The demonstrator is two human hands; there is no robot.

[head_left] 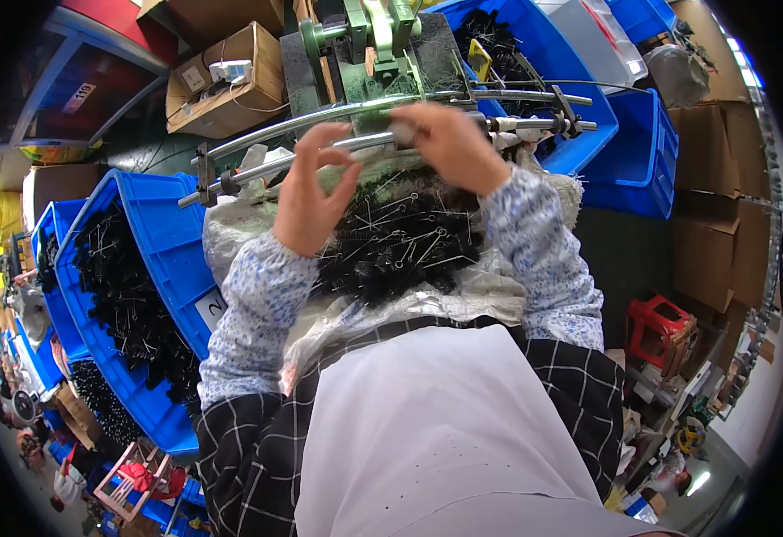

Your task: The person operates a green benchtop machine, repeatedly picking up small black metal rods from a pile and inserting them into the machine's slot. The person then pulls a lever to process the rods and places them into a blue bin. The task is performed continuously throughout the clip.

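Black-bristled brushes with looped wire stems (400, 234) lie heaped on white woven sacking (485, 291); likely light, soft-tufted, best held by the wire; left hand (309, 201) curled, right hand (456, 148) blurred near shiny steel rods (320, 115); I can't tell either grip.

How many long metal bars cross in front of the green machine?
2: the far bar, nearest the green machine; the near bar, partly hidden by the left hand and right hand. Others could be hidden.
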